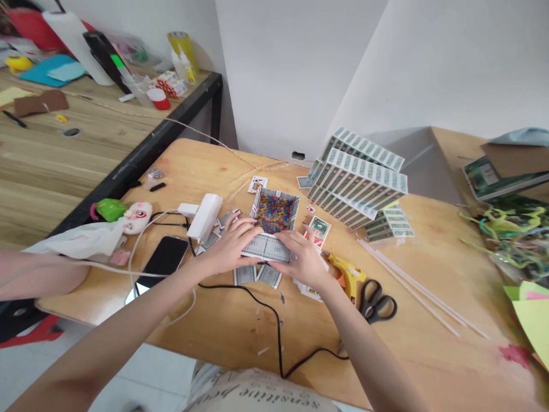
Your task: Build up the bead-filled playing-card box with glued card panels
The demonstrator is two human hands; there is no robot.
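Far L, a dark phone (165, 260) is lying on the table (231, 335), w/ a white block (206, 217) sitting just R of it. L hand (235, 243) is gripping the L end of a patterned card strip (265, 247). Strip is spanning btwn the hands, long axis running approx. L–R; neither hand is nearer, both are touching it. It's showing grey-&-white ornate print, w/ a dividing line near mid-length. Just beyond, a card-walled tray (294, 213) is holding multicoloured bits (275, 212); can't tell if strip is joined to it. R hand (302, 256) is gripping strip's R end. Further R, a yellow glue gun (350, 276) & black scissors (377, 303) are lying nearby.
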